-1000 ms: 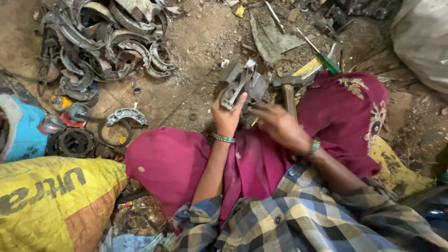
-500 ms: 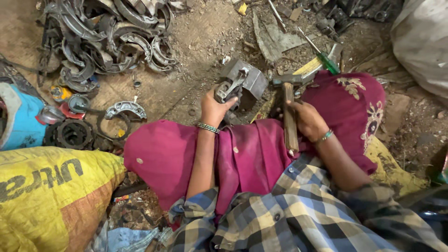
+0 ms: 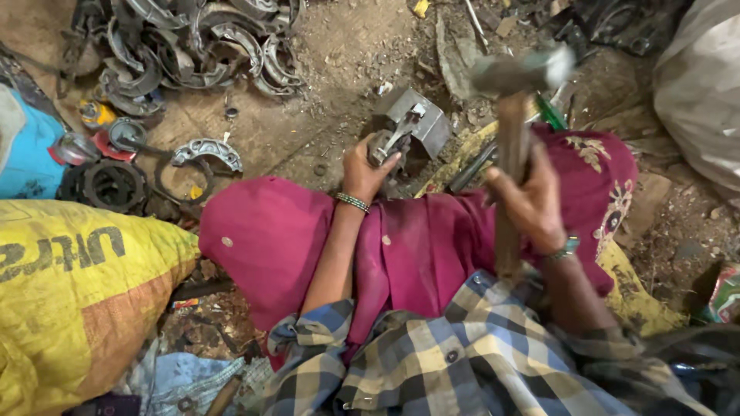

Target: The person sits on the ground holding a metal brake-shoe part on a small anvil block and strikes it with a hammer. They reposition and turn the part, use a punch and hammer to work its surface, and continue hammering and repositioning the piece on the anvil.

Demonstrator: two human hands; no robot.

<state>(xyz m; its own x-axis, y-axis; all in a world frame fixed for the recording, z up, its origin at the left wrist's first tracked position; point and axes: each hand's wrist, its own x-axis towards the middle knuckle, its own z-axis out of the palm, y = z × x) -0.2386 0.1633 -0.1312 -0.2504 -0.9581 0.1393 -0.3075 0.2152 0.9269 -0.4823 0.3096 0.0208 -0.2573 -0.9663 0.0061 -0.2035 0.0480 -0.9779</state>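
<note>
Right hand (image 3: 532,202) is wrapped tight round the wooden handle of a hammer (image 3: 512,115), head lifted and blurred at approx 1 o'clock of the frame. Left hand (image 3: 366,166) grips a small round metal part (image 3: 385,146) and pins it against a grey metal block (image 3: 416,123) on the dirt floor (image 3: 339,54), approx 12 o'clock from the lap.

Progress, as a judgement: mid-job. The part looks intact w/ its bracket on it, so the strike isn't landed and the breaking-apart looks undone. A heap of curved brake-shoe-like scrap (image 3: 200,42) sits at 11 o'clock, one loose shoe (image 3: 206,150) at 10 o'clock; can't tell which pieces are finished.

Room & edges: hammer path down to the block is open, but the left fingers sit right at the part, so very little margin there. A green-handled tool (image 3: 549,114) and a flat bar (image 3: 470,166) lie just beside the block at 2 o'clock. A yellow sack (image 3: 69,285) crowds 8 o'clock, a pale sack (image 3: 697,100) 3 o'clock. Magenta cloth (image 3: 416,246) covers the lap; the block's near edge is close to it.
</note>
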